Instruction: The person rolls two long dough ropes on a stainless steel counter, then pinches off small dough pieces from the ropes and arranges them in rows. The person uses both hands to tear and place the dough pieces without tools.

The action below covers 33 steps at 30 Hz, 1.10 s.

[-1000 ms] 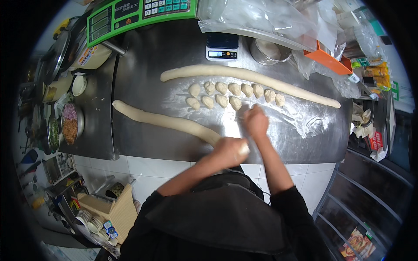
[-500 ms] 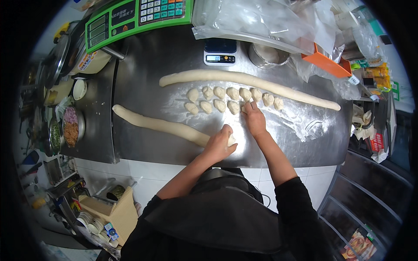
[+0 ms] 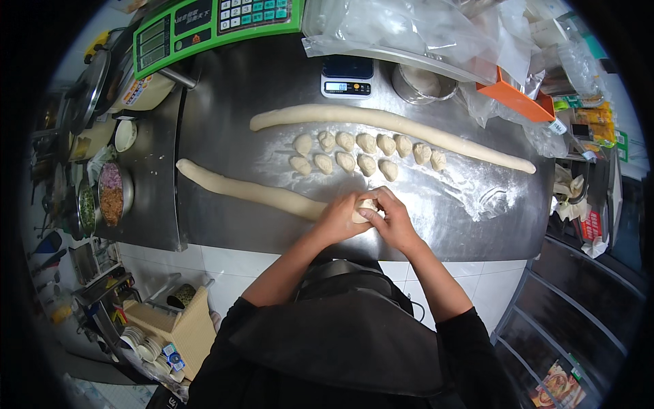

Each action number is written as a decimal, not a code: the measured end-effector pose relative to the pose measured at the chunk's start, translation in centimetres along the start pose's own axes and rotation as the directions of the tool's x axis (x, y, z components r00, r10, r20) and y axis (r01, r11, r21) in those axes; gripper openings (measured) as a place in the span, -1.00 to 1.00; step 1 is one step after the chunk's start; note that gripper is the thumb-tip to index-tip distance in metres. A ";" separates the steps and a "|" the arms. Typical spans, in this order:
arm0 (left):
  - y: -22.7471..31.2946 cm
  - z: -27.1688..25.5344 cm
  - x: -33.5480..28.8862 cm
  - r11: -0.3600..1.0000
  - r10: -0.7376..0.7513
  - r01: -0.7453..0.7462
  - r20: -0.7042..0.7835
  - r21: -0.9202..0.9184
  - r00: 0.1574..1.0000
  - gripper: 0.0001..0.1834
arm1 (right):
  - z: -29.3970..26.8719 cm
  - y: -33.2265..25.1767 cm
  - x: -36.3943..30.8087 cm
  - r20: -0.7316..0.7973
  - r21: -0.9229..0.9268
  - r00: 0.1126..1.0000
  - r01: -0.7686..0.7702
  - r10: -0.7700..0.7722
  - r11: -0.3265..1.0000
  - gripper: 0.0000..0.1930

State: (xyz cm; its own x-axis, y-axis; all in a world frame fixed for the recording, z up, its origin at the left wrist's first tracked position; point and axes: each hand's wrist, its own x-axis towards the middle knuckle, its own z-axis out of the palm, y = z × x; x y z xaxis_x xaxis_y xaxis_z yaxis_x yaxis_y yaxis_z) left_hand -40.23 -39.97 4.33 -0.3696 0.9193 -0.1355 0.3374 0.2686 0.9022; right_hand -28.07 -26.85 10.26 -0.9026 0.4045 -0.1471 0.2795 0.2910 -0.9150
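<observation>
My left hand (image 3: 340, 219) is wrapped round the right end of a thick dough rope (image 3: 252, 194), near the front edge of the table. Right beside it, my right hand (image 3: 390, 219) grips the cut end of that same rope, a pale dough end (image 3: 364, 210) showing between thumb and fingers. Beyond my hands lie two rows of small dough pieces (image 3: 366, 142) on floured metal; the nearer row ends with a dough piece (image 3: 389, 170) just past my right hand. Behind them stretches a second, longer dough rope (image 3: 381, 121).
A small digital scale (image 3: 346, 87) and a metal bowl (image 3: 424, 85) stand at the back, below plastic bags (image 3: 409, 31). The large green scale (image 3: 218, 31) is back left. Bowls of filling (image 3: 111, 198) sit far left; an orange box (image 3: 516, 94) is back right.
My right hand has left a dough piece at the end of the nearer row and come back toward me, closing on the rope's end beside my left hand.
</observation>
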 end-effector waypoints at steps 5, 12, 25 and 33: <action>0.2 -0.1 0.0 0.990 -0.021 0.019 -0.013 -0.143 1.000 -0.52 | 0.7 -0.8 0.1 -0.056 -0.210 0.988 0.127 -0.142 0.969 -0.67; 1.3 0.3 -0.5 0.997 -0.076 0.072 -0.145 -0.030 0.986 -0.59 | 3.9 -2.2 1.6 -0.248 -0.357 0.959 0.038 -0.134 0.934 -0.74; 8.8 0.1 -3.0 0.993 0.038 -0.036 -0.018 0.109 0.999 -0.66 | -7.3 9.3 2.3 -0.552 -0.173 0.785 -0.439 0.283 0.881 -0.48; 3.6 1.3 -1.0 0.989 -0.038 0.029 0.060 0.147 0.997 -0.41 | -5.3 12.3 3.3 -0.324 -0.523 0.944 -0.230 0.058 0.820 -0.57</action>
State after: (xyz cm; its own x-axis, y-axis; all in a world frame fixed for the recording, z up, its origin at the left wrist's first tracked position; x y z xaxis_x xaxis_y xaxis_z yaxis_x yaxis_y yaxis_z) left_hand -37.54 -39.51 7.22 -0.3294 0.9240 -0.1944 0.4500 0.3346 0.8280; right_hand -25.91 -17.30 0.56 -0.7298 0.6800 -0.0704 0.6086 0.5994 -0.5199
